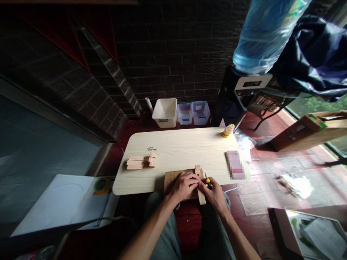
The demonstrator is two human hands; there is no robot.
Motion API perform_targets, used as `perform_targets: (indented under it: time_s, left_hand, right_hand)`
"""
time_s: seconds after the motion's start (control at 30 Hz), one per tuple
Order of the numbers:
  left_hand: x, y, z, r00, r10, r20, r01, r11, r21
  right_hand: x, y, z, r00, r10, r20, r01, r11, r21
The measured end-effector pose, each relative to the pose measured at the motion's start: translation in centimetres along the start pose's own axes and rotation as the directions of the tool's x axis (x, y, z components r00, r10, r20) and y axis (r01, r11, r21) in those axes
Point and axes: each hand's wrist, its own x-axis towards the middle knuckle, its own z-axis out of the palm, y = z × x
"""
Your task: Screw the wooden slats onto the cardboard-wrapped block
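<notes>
At the near edge of the pale wooden table (179, 144), a brown wooden piece (169, 179) lies under my left hand (185, 186). A narrow light wooden strip (201, 196) stands out at its right end. My left fingers are bent together at the strip, and whatever they hold is too small to make out. A yellow and black screwdriver (208, 181) is in my right hand (215, 193), its tip pointing up and away. My right thumb and fingertips meet the left ones at the strip. Pinkish wooden pieces (135, 163) and small metal parts (151, 148) lie on the left.
On the table's right side are a pixelated flat object (236, 165) and a yellow-based container (228, 130). Behind the table stand a white basket (165, 112) and two clear bins (200, 112). A water dispenser (233, 97) rises at back right.
</notes>
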Motion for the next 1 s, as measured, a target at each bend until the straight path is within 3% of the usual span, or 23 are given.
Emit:
perform_targets:
  time_s: [0.63,1.0]
  left_hand:
    - [-0.2,-1.4,0.9,0.998,0.012,0.055,-0.014,0.999,0.034]
    - [0.0,0.3,-0.5,0.999,0.009,0.05,-0.008,1.0,-0.012]
  right_hand:
    - [-0.3,-1.2,-0.3,1.0,-0.018,0.02,0.019,0.998,-0.065]
    - [0.0,-1.0,-0.2,0.999,-0.044,0.029,0.044,0.999,-0.014]
